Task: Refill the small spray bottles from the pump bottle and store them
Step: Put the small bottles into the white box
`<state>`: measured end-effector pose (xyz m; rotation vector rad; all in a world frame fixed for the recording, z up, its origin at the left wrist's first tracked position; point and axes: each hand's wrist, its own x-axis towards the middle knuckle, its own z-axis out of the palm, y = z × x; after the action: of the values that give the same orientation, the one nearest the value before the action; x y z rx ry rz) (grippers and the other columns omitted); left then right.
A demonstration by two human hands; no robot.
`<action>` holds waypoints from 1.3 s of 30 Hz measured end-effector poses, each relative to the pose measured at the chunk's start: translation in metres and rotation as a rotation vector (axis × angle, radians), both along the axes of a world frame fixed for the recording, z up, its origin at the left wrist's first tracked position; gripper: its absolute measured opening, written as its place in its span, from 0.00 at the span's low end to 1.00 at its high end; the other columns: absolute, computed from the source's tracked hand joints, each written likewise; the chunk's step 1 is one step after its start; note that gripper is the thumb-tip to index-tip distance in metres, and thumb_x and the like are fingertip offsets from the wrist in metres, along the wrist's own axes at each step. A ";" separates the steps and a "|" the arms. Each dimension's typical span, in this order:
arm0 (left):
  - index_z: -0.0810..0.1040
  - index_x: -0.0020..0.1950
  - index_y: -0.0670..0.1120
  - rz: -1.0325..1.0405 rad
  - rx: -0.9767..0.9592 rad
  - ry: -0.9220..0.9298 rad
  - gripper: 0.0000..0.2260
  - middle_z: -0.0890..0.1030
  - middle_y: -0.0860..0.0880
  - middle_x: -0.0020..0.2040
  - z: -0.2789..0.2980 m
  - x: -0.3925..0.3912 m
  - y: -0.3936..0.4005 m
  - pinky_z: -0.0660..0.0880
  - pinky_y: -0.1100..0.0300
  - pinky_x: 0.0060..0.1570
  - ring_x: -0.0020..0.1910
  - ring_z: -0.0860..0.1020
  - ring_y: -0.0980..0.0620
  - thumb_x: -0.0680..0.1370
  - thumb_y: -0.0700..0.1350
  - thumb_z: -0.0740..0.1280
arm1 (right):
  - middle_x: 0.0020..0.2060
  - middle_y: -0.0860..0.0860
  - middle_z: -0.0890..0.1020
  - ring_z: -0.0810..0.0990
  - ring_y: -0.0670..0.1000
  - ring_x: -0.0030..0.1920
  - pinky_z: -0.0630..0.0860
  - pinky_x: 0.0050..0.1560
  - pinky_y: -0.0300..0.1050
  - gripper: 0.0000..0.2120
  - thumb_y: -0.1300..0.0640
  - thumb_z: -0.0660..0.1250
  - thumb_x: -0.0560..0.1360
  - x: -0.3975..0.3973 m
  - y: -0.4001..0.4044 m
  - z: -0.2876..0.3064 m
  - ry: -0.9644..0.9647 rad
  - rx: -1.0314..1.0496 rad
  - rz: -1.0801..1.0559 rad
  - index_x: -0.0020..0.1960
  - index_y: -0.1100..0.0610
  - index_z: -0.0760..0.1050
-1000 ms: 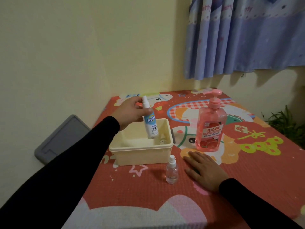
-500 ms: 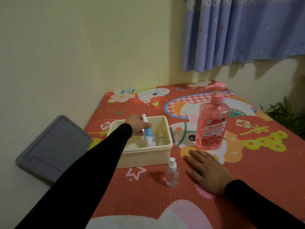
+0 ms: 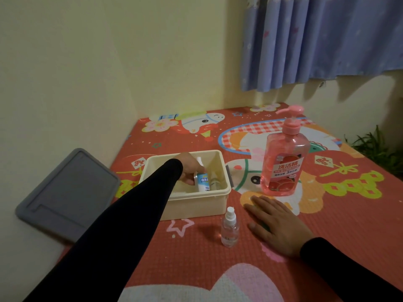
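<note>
— What has changed since a second ago?
— The left hand (image 3: pixel 189 168), gripping the labelled spray bottle (image 3: pixel 202 180), has sunk into the cream plastic bin (image 3: pixel 196 203), beside another bottle.
— And rightward?
— A clear spray bottle (image 3: pixel 229 229) stands on the patterned mat (image 3: pixel 218 258); the right hand (image 3: pixel 277 225) lies flat, released, before the pink pump bottle (image 3: pixel 284 158).

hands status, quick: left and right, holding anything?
Left hand: closed around the blue-labelled spray bottle, down inside the cream bin.
Right hand: open, flat on the mat, holding nothing.
</note>
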<state>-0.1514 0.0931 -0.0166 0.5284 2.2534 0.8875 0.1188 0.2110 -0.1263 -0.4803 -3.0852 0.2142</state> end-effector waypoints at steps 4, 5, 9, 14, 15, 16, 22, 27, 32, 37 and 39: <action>0.74 0.44 0.40 -0.020 -0.048 -0.027 0.08 0.79 0.42 0.44 -0.006 0.003 0.004 0.79 0.57 0.32 0.35 0.80 0.48 0.75 0.42 0.71 | 0.79 0.45 0.48 0.44 0.46 0.78 0.40 0.77 0.47 0.36 0.29 0.31 0.72 0.000 -0.001 0.001 -0.001 0.001 -0.001 0.77 0.39 0.45; 0.74 0.44 0.40 -0.029 -0.069 -0.033 0.08 0.80 0.43 0.42 -0.006 0.004 0.006 0.79 0.57 0.32 0.34 0.80 0.49 0.76 0.42 0.71 | 0.79 0.45 0.48 0.44 0.46 0.78 0.40 0.77 0.47 0.36 0.29 0.32 0.72 0.001 -0.001 0.002 0.000 0.002 0.000 0.77 0.39 0.45; 0.73 0.46 0.39 -0.041 -0.150 -0.085 0.06 0.81 0.42 0.42 -0.009 0.007 0.012 0.82 0.54 0.41 0.38 0.82 0.48 0.78 0.41 0.68 | 0.79 0.44 0.48 0.44 0.46 0.78 0.39 0.76 0.46 0.35 0.29 0.33 0.73 0.001 -0.001 0.002 0.004 -0.002 0.000 0.77 0.39 0.45; 0.74 0.56 0.36 -0.045 -0.220 -0.091 0.11 0.82 0.39 0.51 -0.013 0.006 0.016 0.79 0.50 0.54 0.48 0.82 0.44 0.79 0.42 0.67 | 0.79 0.44 0.49 0.44 0.46 0.78 0.38 0.75 0.45 0.36 0.29 0.32 0.72 0.001 -0.001 0.002 0.011 -0.004 0.002 0.77 0.38 0.45; 0.73 0.60 0.35 -0.037 -0.219 -0.089 0.13 0.81 0.38 0.54 -0.014 0.006 0.016 0.78 0.49 0.55 0.51 0.82 0.43 0.79 0.42 0.66 | 0.79 0.44 0.49 0.44 0.46 0.78 0.38 0.75 0.45 0.36 0.28 0.32 0.72 0.001 -0.001 0.001 0.014 -0.007 0.001 0.77 0.38 0.46; 0.72 0.62 0.35 -0.031 -0.216 -0.087 0.15 0.80 0.37 0.56 -0.013 0.005 0.016 0.78 0.48 0.56 0.53 0.82 0.42 0.79 0.42 0.66 | 0.79 0.44 0.49 0.44 0.46 0.78 0.38 0.75 0.45 0.36 0.28 0.32 0.72 0.001 -0.001 0.000 0.017 -0.008 -0.001 0.77 0.38 0.46; 0.72 0.61 0.36 -0.035 -0.196 0.006 0.15 0.80 0.38 0.48 -0.005 0.005 0.012 0.80 0.50 0.51 0.40 0.81 0.43 0.79 0.45 0.65 | 0.79 0.44 0.49 0.44 0.45 0.78 0.38 0.75 0.45 0.36 0.28 0.31 0.72 0.000 0.001 -0.002 0.022 -0.001 -0.001 0.77 0.38 0.45; 0.78 0.48 0.39 -0.127 -0.014 0.336 0.12 0.80 0.41 0.43 0.009 0.008 0.000 0.77 0.51 0.47 0.40 0.77 0.45 0.77 0.49 0.66 | 0.79 0.45 0.49 0.45 0.46 0.78 0.39 0.75 0.45 0.34 0.29 0.34 0.74 0.000 0.001 -0.002 0.017 0.005 -0.001 0.77 0.38 0.46; 0.79 0.50 0.48 -0.209 0.270 0.596 0.10 0.78 0.54 0.44 0.030 0.035 -0.022 0.68 0.64 0.39 0.43 0.76 0.56 0.77 0.53 0.65 | 0.79 0.45 0.50 0.46 0.47 0.79 0.40 0.75 0.46 0.30 0.32 0.41 0.77 0.000 0.000 -0.001 0.006 0.008 -0.013 0.77 0.39 0.47; 0.80 0.52 0.51 -0.302 0.442 0.599 0.09 0.80 0.57 0.45 0.039 0.075 -0.049 0.70 0.72 0.41 0.44 0.77 0.62 0.76 0.54 0.67 | 0.79 0.47 0.52 0.48 0.49 0.79 0.43 0.76 0.48 0.29 0.34 0.43 0.78 0.000 -0.002 0.001 0.008 0.019 -0.012 0.77 0.40 0.49; 0.79 0.53 0.53 -0.340 0.456 0.547 0.11 0.81 0.56 0.45 0.038 0.092 -0.061 0.73 0.71 0.43 0.44 0.78 0.62 0.75 0.55 0.69 | 0.79 0.47 0.52 0.48 0.49 0.79 0.44 0.76 0.48 0.29 0.34 0.44 0.79 0.001 -0.002 0.002 0.007 0.025 -0.010 0.78 0.40 0.49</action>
<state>-0.0595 0.0319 0.0218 1.4657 2.3045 1.1822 0.1194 0.2089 -0.1247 -0.4933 -3.0743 0.1763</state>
